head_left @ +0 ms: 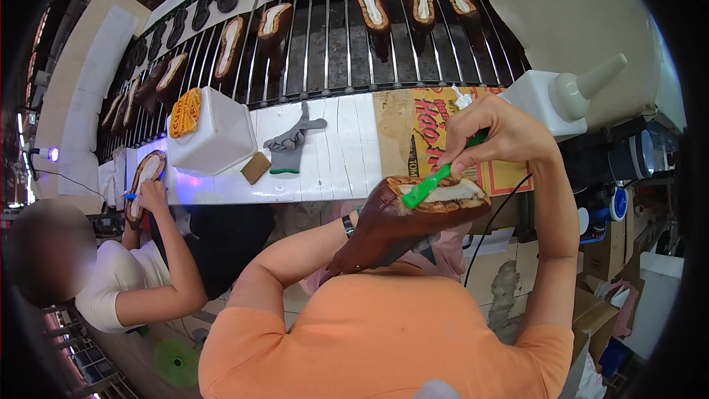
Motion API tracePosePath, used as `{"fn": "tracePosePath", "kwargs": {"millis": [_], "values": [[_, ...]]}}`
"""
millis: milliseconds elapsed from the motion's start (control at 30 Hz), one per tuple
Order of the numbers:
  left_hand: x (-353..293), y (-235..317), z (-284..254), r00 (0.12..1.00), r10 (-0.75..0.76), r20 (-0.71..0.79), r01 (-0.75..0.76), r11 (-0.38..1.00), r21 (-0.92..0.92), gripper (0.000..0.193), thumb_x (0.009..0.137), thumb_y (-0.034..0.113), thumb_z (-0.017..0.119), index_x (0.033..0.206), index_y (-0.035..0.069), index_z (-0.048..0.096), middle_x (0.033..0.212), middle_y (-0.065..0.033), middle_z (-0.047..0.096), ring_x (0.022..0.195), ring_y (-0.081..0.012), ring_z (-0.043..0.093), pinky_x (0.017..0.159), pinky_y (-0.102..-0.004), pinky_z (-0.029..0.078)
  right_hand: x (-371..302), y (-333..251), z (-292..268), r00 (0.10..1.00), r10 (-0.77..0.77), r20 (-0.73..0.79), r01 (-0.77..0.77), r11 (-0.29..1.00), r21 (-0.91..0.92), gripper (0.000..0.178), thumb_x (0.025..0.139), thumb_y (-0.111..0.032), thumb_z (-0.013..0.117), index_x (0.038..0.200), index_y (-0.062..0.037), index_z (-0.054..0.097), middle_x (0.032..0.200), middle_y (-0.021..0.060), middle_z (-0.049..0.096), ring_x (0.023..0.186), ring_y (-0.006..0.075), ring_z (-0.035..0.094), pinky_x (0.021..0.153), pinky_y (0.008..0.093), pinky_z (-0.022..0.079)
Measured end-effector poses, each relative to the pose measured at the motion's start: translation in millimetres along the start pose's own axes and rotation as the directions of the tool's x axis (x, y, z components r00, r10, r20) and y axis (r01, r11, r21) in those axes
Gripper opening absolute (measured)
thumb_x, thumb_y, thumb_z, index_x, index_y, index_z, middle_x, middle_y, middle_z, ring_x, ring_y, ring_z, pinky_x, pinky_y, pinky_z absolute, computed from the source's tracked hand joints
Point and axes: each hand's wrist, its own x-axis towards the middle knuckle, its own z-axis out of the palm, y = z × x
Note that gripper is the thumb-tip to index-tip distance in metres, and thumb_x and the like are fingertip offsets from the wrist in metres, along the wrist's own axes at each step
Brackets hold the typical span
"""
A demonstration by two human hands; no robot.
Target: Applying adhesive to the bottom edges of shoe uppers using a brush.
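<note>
White bench (pixel 347 151) beyond; brown boot (pixel 395 233) under green brush (pixel 422 192) in right hand (pixel 484 137).

A pale, seemingly tiled floor (pixel 484 295) lies below a white bench (pixel 343 151), with a small bluish-white lamp (pixel 52 154) glowing far left.

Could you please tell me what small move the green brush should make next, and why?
Probably a short stroke rightward along the brown boot's upturned underside: the right hand holds the green brush with its head at the underside's left part, and more of that surface extends to the right.
</note>
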Motion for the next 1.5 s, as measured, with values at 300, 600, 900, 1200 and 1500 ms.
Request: {"fn": "tracePosePath", "kwargs": {"millis": [300, 600, 900, 1200, 1500], "values": [[-164.1, -150.0, -131.1, 0.827, -0.305, -0.473, 0.554, 0.59, 0.587, 0.021, 0.078, 0.022, 0.059, 0.089, 0.004, 0.057, 0.092, -0.0165, 0.059, 0.085, -0.0331, 0.059, 0.075, -0.0439, 0.045, -1.8, -2.7, 1.7, 0.973, -0.137, -0.187, 0.093, 0.969, -0.227, 0.016, 0.07, -0.007, 0.08, 0.079, 0.0016, 0.07, 0.075, 0.0081, 0.07, 0.073, 0.0175, 0.066, 0.067, 0.0279, 0.049], [-294.2, -185.1, -302.2, 0.412, -0.181, -0.893, 0.854, -0.264, 0.447, 0.022, 0.075, 0.025, 0.057, 0.078, 0.003, 0.059, 0.081, -0.0191, 0.061, 0.076, -0.0379, 0.06, 0.068, -0.0485, 0.046, -3.8, 31.4, -19.1, 0.992, 0.016, 0.124, -0.022, 0.999, 0.046, 0.014, 0.074, -0.011, 0.079, 0.083, -0.0015, 0.074, 0.069, 0.0009, 0.067, 0.058, 0.0053, 0.051, 0.052, 0.0235, 0.038], [-0.5, -91.0, 20.6, 0.948, -0.308, -0.074, 0.203, 0.771, -0.604, 0.045, 0.093, 0.032, 0.055, 0.127, 0.004, 0.045, 0.121, -0.0136, 0.056, 0.105, -0.0248, 0.059, 0.096, -0.0362, 0.044, -41.9, 48.4, -14.0, 0.895, 0.121, -0.429, -0.113, 0.993, 0.045, 0.011, 0.073, -0.004, 0.076, 0.081, 0.0013, 0.071, 0.07, 0.0017, 0.066, 0.063, 0.005, 0.054, 0.055, 0.021, 0.039], [8.8, -95.9, -42.9, 0.617, -0.787, -0.023, 0.131, 0.132, -0.983, 0.054, 0.1, 0.045, 0.041, 0.133, 0.003, 0.046, 0.122, -0.0088, 0.058, 0.107, -0.0174, 0.058, 0.095, -0.0302, 0.047, 2.1, 62.7, 24.5, 0.777, 0.099, -0.622, -0.115, 0.993, 0.013, 0.013, 0.081, -0.013, 0.074, 0.085, -0.0001, 0.072, 0.069, -0.0021, 0.063, 0.06, 0.0016, 0.048, 0.052, 0.0199, 0.035], [1.4, -98.8, -57.6, 0.596, -0.719, -0.358, 0.303, 0.614, -0.728, 0.048, 0.101, 0.038, 0.041, 0.118, -0.006, 0.056, 0.108, -0.0084, 0.062, 0.096, -0.0137, 0.054, 0.088, -0.0287, 0.043, 2.2, 60.7, 41.7, 0.881, 0.06, -0.469, -0.101, 0.993, -0.062, 0.01, 0.077, -0.008, 0.076, 0.084, -0.0013, 0.072, 0.077, 0.0033, 0.069, 0.071, 0.0073, 0.058, 0.063, 0.0241, 0.045]]}}
